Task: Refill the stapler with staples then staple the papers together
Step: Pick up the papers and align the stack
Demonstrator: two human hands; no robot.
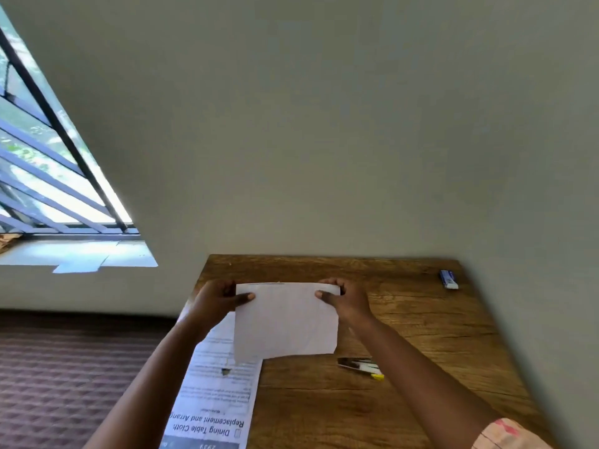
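Printed sheet [223, 377] — half-covered, edge-cropped

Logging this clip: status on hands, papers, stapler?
Left hand and right hand shut on blank sheet, lifted. Stapler untouched on table. Printed sheet underneath. Nothing blocking.

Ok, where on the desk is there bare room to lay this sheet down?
Bare wood runs along the wooden desk between the small blue-and-white box at the far right corner and the metal stapler, and nearer, below the stapler. The left edge is crowded by the printed paper.
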